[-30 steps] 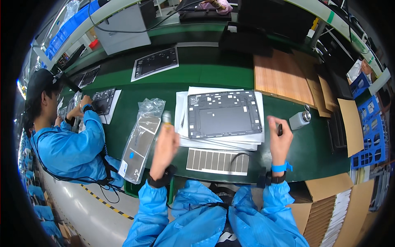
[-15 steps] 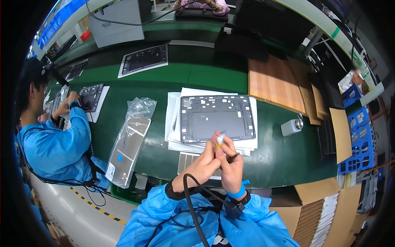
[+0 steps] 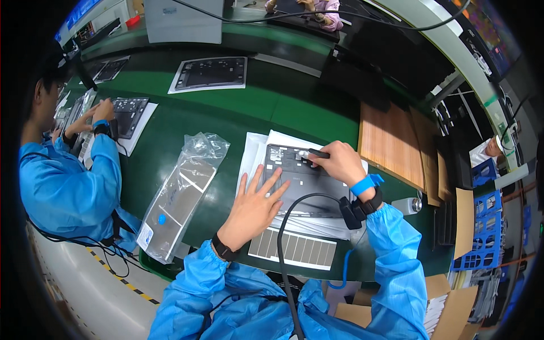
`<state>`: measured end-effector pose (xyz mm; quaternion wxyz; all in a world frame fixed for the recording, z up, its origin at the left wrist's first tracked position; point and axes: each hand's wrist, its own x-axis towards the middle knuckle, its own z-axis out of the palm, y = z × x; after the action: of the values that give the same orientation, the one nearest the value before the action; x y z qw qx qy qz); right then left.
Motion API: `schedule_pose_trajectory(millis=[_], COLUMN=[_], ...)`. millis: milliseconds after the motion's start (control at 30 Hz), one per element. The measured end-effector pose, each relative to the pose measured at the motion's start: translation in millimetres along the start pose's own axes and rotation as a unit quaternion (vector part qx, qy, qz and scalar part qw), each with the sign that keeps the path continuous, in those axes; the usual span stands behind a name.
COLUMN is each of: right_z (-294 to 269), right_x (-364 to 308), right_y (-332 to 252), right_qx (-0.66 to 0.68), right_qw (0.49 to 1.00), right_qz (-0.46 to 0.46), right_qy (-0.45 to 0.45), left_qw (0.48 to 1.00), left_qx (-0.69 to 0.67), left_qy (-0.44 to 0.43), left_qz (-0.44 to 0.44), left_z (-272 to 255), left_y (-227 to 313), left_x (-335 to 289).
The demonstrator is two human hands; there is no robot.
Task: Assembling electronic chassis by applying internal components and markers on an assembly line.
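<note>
Both hands have parted since half a second ago, when they met just in front of the panel: from the head view, I see the right hand [image 3: 340,161] now reaching over its far part, while the left hand [image 3: 252,209] has spread out at its left side. That right-hand grip is closed, thumb and fingers pinching a slim dark stick [image 3: 320,153], with a whitish piece [image 3: 304,154] at its left end, right by the panel's surface. The left hand has its fingers fanned wide and nothing in them; the fingertips lie over the panel's left edge, though I can't tell whether they press.

Directly beneath the grip and running toward the body is the dark panel [image 3: 317,190], dotted with small white patches, on a stack of white sheets [image 3: 250,158]. Nearer the body than the grip lies a sheet of grey strips [image 3: 292,249]. A black cable [image 3: 281,249] arcs up to the right wrist. Well to the grip's left is a clear plastic bag [image 3: 180,198] holding grey pieces; farther left, a co-worker [image 3: 73,184] in blue bends over another panel [image 3: 131,113]. Right of the grip stand a wooden board [image 3: 391,141], beyond it, and a pale bottle [image 3: 404,205], closer in.
</note>
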<state>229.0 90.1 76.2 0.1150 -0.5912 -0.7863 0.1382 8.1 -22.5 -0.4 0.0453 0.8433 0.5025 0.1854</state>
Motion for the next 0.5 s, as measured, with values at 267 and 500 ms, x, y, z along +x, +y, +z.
schedule_pose_trajectory(millis=[267,500], right_z=[11,11], right_x=[30,36], right_y=[-5,-9], right_qx=[-0.047,-0.03], right_qw=[0.997,0.996], right_qz=[0.038,0.056], right_qy=[-0.048,-0.068], left_qw=[0.997,0.997], left_qx=[-0.069,-0.077], left_qy=[0.015,0.015], left_qz=[-0.011,-0.01], left_z=[-7,-5], left_y=[-2,-6], left_x=[3,5])
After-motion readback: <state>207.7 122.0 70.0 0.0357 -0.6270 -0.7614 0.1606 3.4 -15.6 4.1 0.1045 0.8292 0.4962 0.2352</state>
